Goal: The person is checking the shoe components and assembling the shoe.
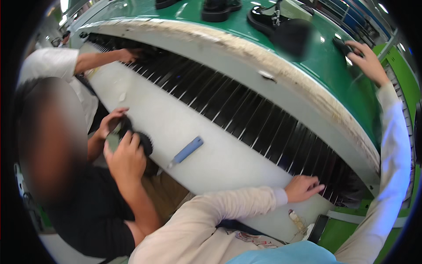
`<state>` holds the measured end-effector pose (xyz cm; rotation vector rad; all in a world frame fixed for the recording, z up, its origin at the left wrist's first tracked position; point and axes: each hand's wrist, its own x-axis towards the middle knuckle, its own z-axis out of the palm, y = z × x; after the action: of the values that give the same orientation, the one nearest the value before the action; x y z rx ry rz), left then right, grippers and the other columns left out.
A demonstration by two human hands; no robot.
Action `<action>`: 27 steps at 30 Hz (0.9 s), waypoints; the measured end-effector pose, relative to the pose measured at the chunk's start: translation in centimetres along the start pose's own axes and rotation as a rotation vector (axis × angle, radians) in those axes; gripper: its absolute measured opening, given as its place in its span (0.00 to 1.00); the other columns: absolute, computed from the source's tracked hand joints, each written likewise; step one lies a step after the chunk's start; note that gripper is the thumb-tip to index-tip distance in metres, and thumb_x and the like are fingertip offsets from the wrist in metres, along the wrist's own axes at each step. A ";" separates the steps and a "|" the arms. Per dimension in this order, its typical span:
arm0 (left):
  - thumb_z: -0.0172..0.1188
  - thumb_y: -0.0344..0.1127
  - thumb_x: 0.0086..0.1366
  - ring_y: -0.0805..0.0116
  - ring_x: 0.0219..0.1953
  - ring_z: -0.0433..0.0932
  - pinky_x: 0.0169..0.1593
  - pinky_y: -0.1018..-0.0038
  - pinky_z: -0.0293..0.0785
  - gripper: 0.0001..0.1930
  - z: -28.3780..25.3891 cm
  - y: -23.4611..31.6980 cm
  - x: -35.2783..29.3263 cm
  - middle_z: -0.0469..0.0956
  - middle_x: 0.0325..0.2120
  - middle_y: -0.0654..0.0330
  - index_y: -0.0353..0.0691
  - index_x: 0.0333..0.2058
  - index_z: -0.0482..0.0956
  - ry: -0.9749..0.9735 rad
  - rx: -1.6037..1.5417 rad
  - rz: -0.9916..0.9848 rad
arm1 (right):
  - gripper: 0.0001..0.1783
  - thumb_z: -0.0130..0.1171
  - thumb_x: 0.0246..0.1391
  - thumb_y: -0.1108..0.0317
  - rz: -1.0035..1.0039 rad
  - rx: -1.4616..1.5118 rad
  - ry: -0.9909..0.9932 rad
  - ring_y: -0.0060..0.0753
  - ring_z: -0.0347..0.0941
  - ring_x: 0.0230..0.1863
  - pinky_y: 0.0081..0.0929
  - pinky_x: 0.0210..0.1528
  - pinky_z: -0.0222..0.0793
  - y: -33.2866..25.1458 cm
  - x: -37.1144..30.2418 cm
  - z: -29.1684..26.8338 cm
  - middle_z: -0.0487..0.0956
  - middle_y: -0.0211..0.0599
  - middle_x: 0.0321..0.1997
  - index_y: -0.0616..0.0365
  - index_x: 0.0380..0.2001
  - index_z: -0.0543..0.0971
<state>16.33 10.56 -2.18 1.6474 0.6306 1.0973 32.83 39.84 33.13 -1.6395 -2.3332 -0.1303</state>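
My right hand (pixel 368 64) reaches up at the far right to the green upper shelf. Its fingers are closed on a black shoe (pixel 342 45), which is only partly visible at the shelf's right side. My left hand (pixel 303 188) rests at the edge of the white worktop (pixel 246 169), beside the dark slatted conveyor (pixel 237 105). Nothing shows in that hand, and its fingers are loosely apart. Glossy black shoes (pixel 263 20) stand on the green shelf (pixel 189 24).
To my left, a co-worker's hands (pixel 127 160) hold a black shoe (pixel 143 143). Beyond, another person's hand (pixel 128 55) reaches over the conveyor. A blue-handled tool (pixel 188 150) lies on the worktop. Near my left wrist is a small pale-and-brown object (pixel 295 218).
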 end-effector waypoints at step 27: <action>0.71 0.46 0.65 0.43 0.43 0.89 0.49 0.51 0.85 0.15 -8.4 -4.1 2.5 0.89 0.35 0.47 0.40 0.38 0.89 -0.027 0.183 -0.086 | 0.29 0.60 0.78 0.53 0.572 1.000 -0.120 0.36 0.82 0.59 0.33 0.59 0.79 1.3 -26.1 25.4 0.84 0.36 0.59 0.56 0.73 0.75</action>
<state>10.48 17.88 -4.52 1.7708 0.7958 0.9769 37.64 22.60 1.40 -1.6266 -1.4286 1.0735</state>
